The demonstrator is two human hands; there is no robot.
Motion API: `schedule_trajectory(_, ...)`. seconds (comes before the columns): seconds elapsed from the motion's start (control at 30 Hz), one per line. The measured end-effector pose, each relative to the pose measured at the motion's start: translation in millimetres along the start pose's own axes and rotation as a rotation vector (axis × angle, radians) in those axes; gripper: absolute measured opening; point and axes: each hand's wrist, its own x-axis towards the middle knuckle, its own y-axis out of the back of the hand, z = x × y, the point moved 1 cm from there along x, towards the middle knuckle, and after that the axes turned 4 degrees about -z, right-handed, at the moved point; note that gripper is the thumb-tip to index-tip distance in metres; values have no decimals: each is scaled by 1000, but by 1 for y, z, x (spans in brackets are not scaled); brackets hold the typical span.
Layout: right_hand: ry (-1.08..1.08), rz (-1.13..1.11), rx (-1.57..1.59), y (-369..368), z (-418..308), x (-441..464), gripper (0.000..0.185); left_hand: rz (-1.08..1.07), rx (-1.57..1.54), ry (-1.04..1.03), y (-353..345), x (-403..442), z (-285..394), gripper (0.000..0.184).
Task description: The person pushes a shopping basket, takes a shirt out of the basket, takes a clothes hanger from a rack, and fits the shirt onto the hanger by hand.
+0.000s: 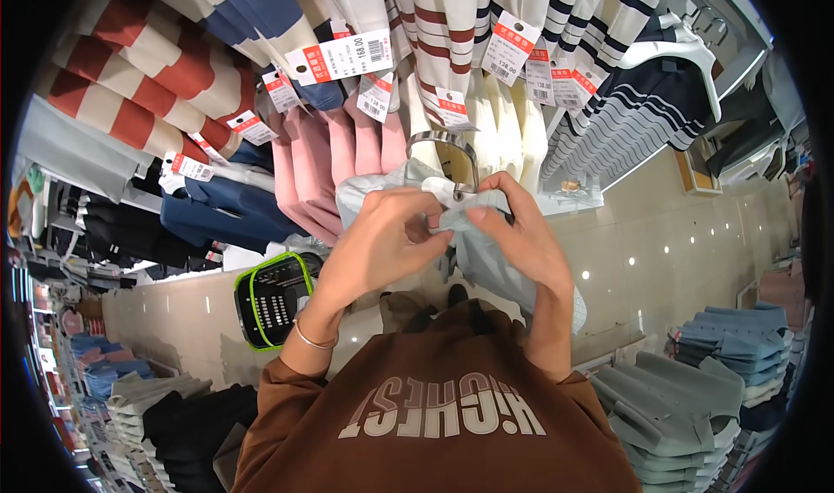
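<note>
A pale blue-grey shirt point(497, 263) hangs in front of me on a white hanger with a shiny metal hook point(469, 158). Near its neck, just below the hook, my left hand point(382, 237) has its fingers curled in a pinch on the cloth. Facing it, my right hand point(521, 237) grips the upper edge of the same shirt between thumb and fingers. The two hands almost meet at the collar area. Parts of the fingertips and of the hanger are hidden by cloth and hands. A thin bracelet circles my left wrist.
Striped tops point(443, 33) with price tags point(356, 56) hang above pink shirts point(304, 167) and cream ones. A black basket with green rim point(246, 306) stands on the floor at left. Folded grey shirts point(669, 397) lie stacked at lower right, dark clothes point(195, 428) at lower left.
</note>
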Motion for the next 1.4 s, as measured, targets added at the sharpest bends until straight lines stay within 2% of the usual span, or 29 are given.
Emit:
schedule_trajectory(0.07,89,-10,-55,5,4,-3,39,-33,-39,-3,1,2,-1,18)
schedule_trajectory(0.17,165,-104,173,5,6,-1,48,-56,-59,1,2,6,-4,19)
schedule_trajectory(0.27,134,-103,307,2,21,0,51,-26,-49,-10,0,9,-8,19)
schedule_trajectory(0.37,172,-13,279,-8,23,0,57,58,-134,-51,-2,12,-12,19)
schedule_trajectory(0.47,174,21,380,-18,16,3,63,105,-207,-55,1,11,-21,18)
schedule_trajectory(0.57,161,13,369,-21,18,5,67,123,-327,19,7,7,-32,22)
schedule_trajectory(0.77,357,145,130,-28,15,7,63,122,-479,121,13,7,-46,29)
schedule_trajectory(0.87,292,149,331,-32,12,12,63,69,-496,130,18,10,-51,32)
schedule_trajectory(0.9,286,166,314,-34,10,13,63,42,-504,124,19,11,-53,34)
schedule_trajectory(1.0,286,224,226,-35,4,15,64,-12,-434,126,24,16,-51,31)
schedule_trajectory(1.07,296,254,126,-36,2,14,64,-58,-495,147,22,18,-55,29)
schedule_trajectory(1.2,276,271,100,-39,-3,13,65,-188,-445,236,32,18,-54,25)
schedule_trajectory(1.3,271,270,102,-41,-7,15,66,-145,-544,195,32,18,-56,19)
schedule_trajectory(1.4,261,282,75,-40,-5,15,67,-118,-503,144,25,18,-66,18)
